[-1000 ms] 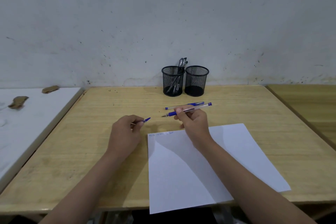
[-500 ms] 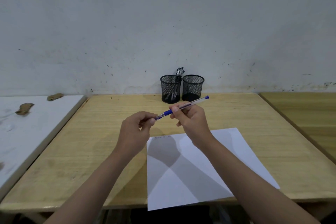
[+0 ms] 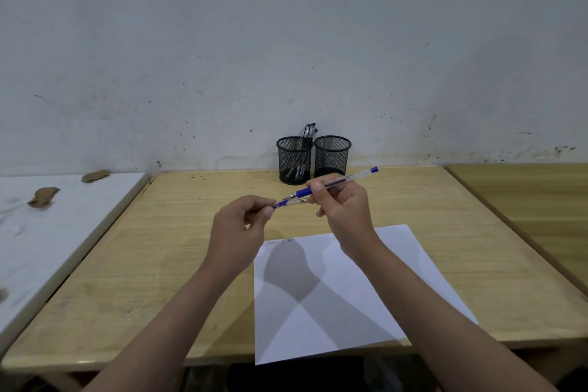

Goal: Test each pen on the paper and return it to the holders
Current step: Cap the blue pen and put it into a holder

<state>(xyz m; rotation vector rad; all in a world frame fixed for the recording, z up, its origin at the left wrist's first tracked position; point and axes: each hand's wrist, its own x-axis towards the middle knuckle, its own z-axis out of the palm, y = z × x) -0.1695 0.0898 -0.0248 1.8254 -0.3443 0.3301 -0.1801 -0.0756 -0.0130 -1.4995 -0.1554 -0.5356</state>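
Note:
My right hand [image 3: 345, 208] grips a clear blue pen [image 3: 337, 183] by its barrel, tilted with the blue end up to the right. My left hand [image 3: 240, 227] pinches the blue pen cap [image 3: 277, 204] right at the pen's tip. Both hands hover above the wooden table [image 3: 159, 248], over the far edge of the white paper [image 3: 343, 305]. Faint scribbles [image 3: 280, 242] mark the paper's top left corner. Two black mesh holders stand by the wall: the left holder [image 3: 294, 159] has dark pens leaning in it, the right holder [image 3: 332, 154] looks empty. Part of another pen [image 3: 300, 200] shows between my hands.
A white table [image 3: 47, 242] with brown scraps [image 3: 43, 196] adjoins on the left. Another wooden table [image 3: 525, 200] adjoins on the right. A stained wall stands just behind the holders.
Both hands rose from the table and came together. The cap in my left hand went from apart to touching the tip of the pen in my right hand.

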